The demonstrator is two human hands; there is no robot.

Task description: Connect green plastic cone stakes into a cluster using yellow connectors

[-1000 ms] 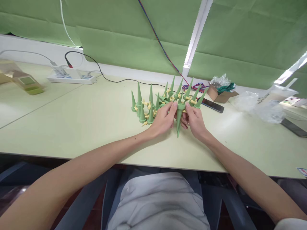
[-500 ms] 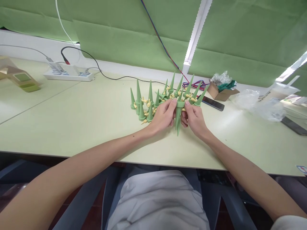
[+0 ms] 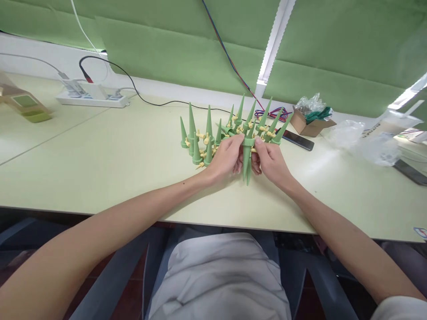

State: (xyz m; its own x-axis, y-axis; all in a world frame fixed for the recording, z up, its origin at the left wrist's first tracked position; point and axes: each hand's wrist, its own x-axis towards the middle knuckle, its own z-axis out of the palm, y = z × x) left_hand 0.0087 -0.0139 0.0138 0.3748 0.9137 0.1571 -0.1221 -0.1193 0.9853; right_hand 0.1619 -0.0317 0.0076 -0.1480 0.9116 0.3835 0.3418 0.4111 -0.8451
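Between my two hands, a green plastic watering spike is held with its pointed end down toward the table. My left hand is closed, thumb and fingers pinching the left side of its ribbed collar. On the collar's other side my right hand pinches in the same way, fingers curled beneath. A second green point shows just behind the held one; whether it is joined to it I cannot tell. Behind my hands, several upright green spikes with small yellow valves stand in a cluster, partly hidden by my hands.
A phone lies right of the cluster, near a small cardboard box with plastic wrap. Farther right are clear plastic bags, a drink cup and another dark phone. A power strip with cables sits back left.
The view has shifted slightly. Both hands keep their pinch on the spike's collar, and the spike has turned or tilted a little. The cluster stands as before.
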